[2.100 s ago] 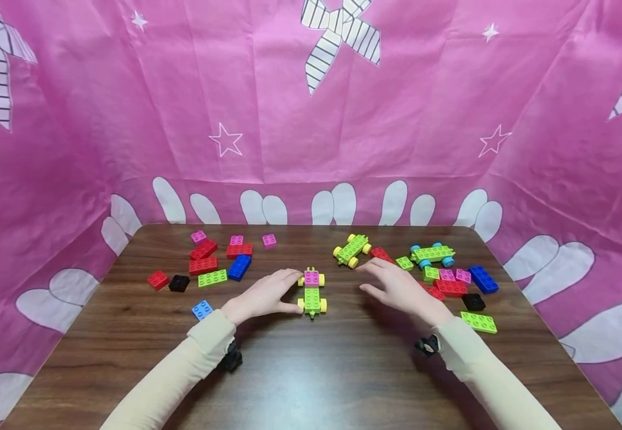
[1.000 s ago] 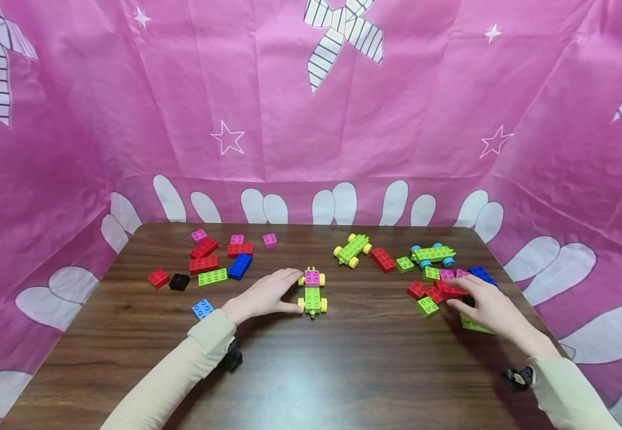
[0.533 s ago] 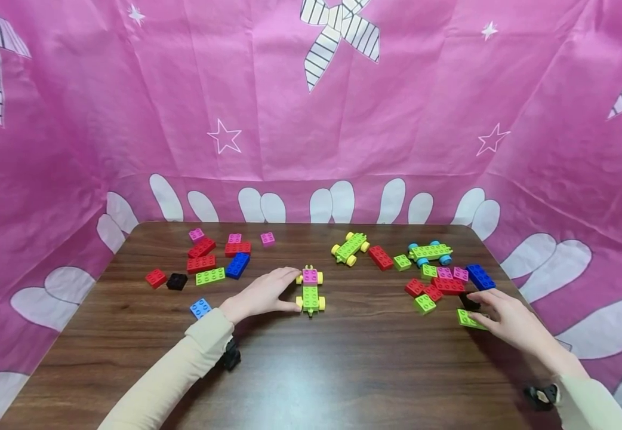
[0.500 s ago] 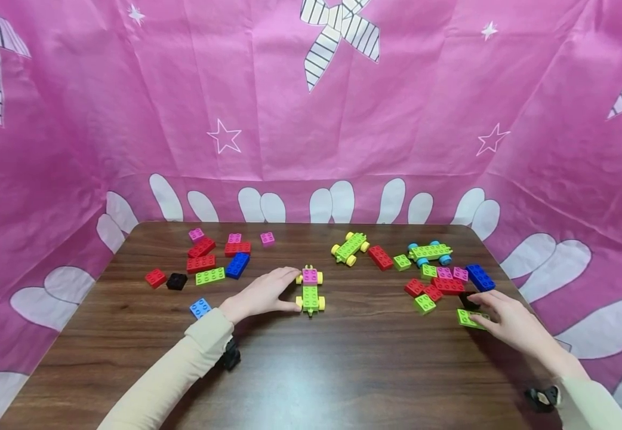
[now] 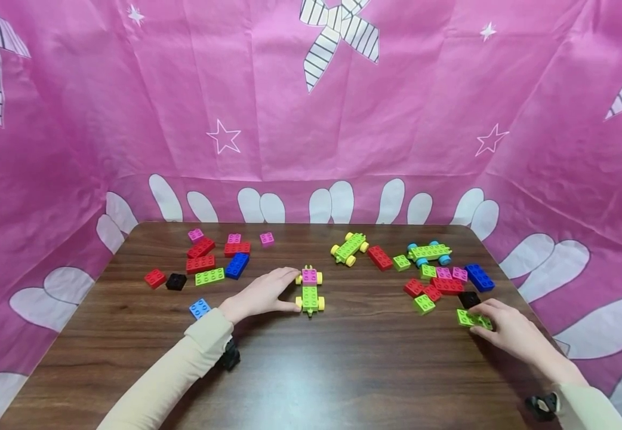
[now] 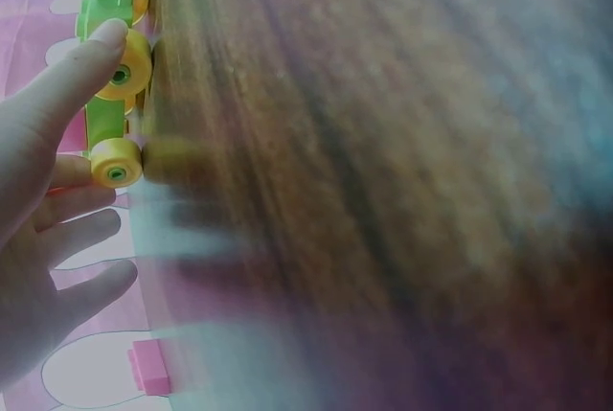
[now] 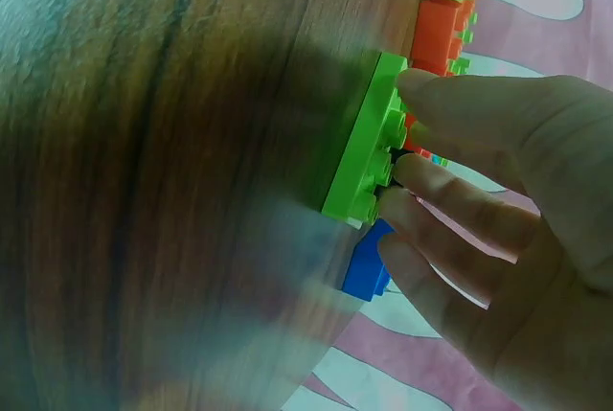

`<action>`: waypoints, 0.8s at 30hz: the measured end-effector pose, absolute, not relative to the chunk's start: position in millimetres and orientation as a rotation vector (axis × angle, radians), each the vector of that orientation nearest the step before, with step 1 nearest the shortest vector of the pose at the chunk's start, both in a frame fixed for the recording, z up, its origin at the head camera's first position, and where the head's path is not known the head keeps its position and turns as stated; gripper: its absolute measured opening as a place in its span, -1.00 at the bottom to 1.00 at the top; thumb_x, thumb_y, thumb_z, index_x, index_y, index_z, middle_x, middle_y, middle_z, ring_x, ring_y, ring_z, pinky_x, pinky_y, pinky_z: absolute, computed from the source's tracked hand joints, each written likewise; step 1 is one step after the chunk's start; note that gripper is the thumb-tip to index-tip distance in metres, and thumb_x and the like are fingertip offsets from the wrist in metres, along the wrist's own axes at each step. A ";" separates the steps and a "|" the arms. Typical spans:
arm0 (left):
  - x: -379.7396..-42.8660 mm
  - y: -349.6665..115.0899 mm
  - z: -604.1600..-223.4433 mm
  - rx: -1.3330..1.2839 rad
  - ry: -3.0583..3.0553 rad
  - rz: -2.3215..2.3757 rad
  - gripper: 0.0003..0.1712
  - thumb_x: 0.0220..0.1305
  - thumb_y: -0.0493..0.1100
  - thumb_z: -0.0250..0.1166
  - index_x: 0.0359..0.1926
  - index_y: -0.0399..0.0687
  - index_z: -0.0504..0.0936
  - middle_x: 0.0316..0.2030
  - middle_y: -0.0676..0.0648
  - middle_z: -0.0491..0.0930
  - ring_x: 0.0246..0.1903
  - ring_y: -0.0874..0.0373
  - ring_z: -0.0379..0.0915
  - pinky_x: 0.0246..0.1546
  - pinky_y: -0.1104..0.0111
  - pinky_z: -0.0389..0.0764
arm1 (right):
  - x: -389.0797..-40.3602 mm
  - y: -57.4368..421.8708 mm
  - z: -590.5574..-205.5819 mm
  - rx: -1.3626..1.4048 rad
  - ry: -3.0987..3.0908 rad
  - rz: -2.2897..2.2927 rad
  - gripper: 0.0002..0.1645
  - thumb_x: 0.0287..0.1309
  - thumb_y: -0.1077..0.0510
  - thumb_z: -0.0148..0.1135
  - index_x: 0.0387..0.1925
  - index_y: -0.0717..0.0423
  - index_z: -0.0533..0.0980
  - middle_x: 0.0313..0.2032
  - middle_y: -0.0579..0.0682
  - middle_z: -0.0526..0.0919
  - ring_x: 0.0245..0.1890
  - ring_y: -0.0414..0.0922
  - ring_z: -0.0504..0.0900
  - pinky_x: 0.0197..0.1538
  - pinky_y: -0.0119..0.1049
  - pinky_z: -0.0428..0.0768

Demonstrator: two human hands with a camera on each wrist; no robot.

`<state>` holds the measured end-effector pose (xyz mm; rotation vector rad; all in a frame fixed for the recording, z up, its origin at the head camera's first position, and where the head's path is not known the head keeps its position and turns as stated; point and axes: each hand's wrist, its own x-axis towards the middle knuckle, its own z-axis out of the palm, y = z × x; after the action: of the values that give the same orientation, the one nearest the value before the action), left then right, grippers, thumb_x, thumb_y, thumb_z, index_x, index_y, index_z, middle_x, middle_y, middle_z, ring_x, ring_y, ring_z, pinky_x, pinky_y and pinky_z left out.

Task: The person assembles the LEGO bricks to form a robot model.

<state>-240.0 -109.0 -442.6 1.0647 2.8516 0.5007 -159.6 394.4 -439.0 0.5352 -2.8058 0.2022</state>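
My left hand [image 5: 262, 294] rests at the left side of the yellow-wheeled car [image 5: 310, 297], thumb at the near left wheel and forefinger by the far one. The fingers are spread and loose, not wrapped round it; the left wrist view bears this out. The car stands upright mid-table, with one pink block [image 5: 309, 275] on its far end and bare studs on its near end.

My right hand [image 5: 517, 334], well apart from the left, pinches the long green brick [image 5: 464, 318], thumb along the near edge and forefinger on the far. The brick lies studs up and appears to rest on the table [image 5: 311, 382]; I cannot tell how firm the hold is.

Just beyond that brick sits a black block [image 5: 469, 300], with a dark blue brick [image 5: 479, 277] farther off to the right. To the left lie a long red brick [image 5: 446, 287] and a small green block [image 5: 424, 304]. At the far side stand a blue-wheeled base [image 5: 429, 252] and a second yellow-wheeled base [image 5: 351, 246]. On the left, a light blue brick [image 5: 200, 308] lies near my left wrist.

Assessment: the step in hand is picking out a brick on the right while steadying the car. The next move calls for a secure two-sided pinch and a straight lift, clear of the black block.
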 end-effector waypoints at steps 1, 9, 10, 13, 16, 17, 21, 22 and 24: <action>-240.0 -109.0 -442.6 1.065 2.852 0.499 -0.07 0.05 0.25 0.32 0.30 -0.22 0.29 0.25 -0.16 0.36 0.26 -0.02 0.29 0.23 0.08 0.41 | -159.7 393.8 -439.0 0.540 -2.810 0.203 -0.64 -0.30 0.13 0.53 -0.34 0.00 0.62 -0.38 -0.16 0.58 -0.46 -0.26 0.52 -0.45 -0.33 0.51; -240.7 -109.9 -442.8 1.070 2.852 0.504 -0.06 0.05 0.26 0.32 0.30 -0.22 0.29 0.25 -0.14 0.36 0.26 -0.01 0.29 0.24 0.09 0.40 | -161.7 387.9 -439.3 0.576 -2.816 0.233 -0.64 -0.34 0.19 0.53 -0.36 0.02 0.61 -0.45 -0.20 0.51 -0.52 -0.42 0.35 -0.52 -0.46 0.36; -240.7 -109.9 -443.0 1.070 2.851 0.506 -0.06 0.05 0.26 0.32 0.30 -0.23 0.29 0.25 -0.15 0.37 0.26 -0.01 0.29 0.23 0.09 0.41 | -162.3 387.0 -439.5 0.594 -2.810 0.247 -0.64 -0.35 0.21 0.52 -0.36 0.03 0.60 -0.46 -0.22 0.49 -0.53 -0.44 0.33 -0.53 -0.48 0.33; -240.5 -110.4 -443.1 1.063 2.854 0.507 -0.06 0.04 0.26 0.32 0.30 -0.22 0.29 0.25 -0.14 0.37 0.26 0.00 0.29 0.23 0.09 0.41 | -163.9 383.4 -439.5 0.619 -2.814 0.274 -0.64 -0.33 0.23 0.52 -0.36 0.04 0.60 -0.49 -0.23 0.47 -0.54 -0.45 0.29 -0.54 -0.51 0.29; -240.2 -110.6 -443.1 1.063 2.853 0.509 -0.06 0.05 0.26 0.32 0.30 -0.21 0.29 0.25 -0.14 0.36 0.26 0.00 0.29 0.23 0.09 0.41 | -164.7 380.1 -438.1 0.571 -2.860 0.257 -0.66 -0.29 0.21 0.51 -0.35 0.01 0.60 -0.44 -0.22 0.53 -0.50 -0.39 0.38 -0.49 -0.45 0.39; -240.2 -110.6 -443.2 1.061 2.853 0.506 -0.06 0.05 0.27 0.31 0.30 -0.21 0.29 0.26 -0.13 0.36 0.27 0.00 0.28 0.23 0.09 0.41 | -164.6 379.1 -437.5 0.549 -2.880 0.240 -0.67 -0.28 0.19 0.50 -0.34 0.01 0.61 -0.42 -0.20 0.55 -0.48 -0.35 0.44 -0.46 -0.40 0.45; -240.2 -110.7 -443.9 1.067 2.851 0.506 -0.06 0.06 0.27 0.31 0.30 -0.21 0.29 0.26 -0.13 0.36 0.26 0.00 0.29 0.22 0.09 0.42 | -164.2 376.0 -435.7 0.498 -2.937 0.196 -0.69 -0.24 0.14 0.49 -0.33 0.02 0.61 -0.35 -0.12 0.62 -0.37 -0.16 0.60 -0.31 -0.17 0.59; -240.4 -110.6 -444.2 1.069 2.853 0.501 -0.06 0.06 0.27 0.31 0.30 -0.21 0.29 0.26 -0.13 0.36 0.26 0.00 0.29 0.23 0.09 0.42 | -164.3 375.4 -435.6 0.497 -2.942 0.192 -0.69 -0.23 0.14 0.48 -0.33 0.03 0.61 -0.35 -0.11 0.62 -0.37 -0.15 0.60 -0.31 -0.17 0.60; -240.4 -110.5 -444.0 1.074 2.856 0.503 -0.07 0.05 0.27 0.31 0.30 -0.21 0.29 0.25 -0.14 0.37 0.26 0.00 0.30 0.22 0.10 0.42 | -164.8 374.0 -435.8 0.500 -2.945 0.198 -0.69 -0.22 0.14 0.48 -0.33 0.04 0.60 -0.36 -0.12 0.62 -0.41 -0.21 0.57 -0.36 -0.25 0.57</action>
<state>-240.4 -110.5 -444.0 1.0745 2.8556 0.5025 -164.8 374.0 -435.8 0.4999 -2.9449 0.1978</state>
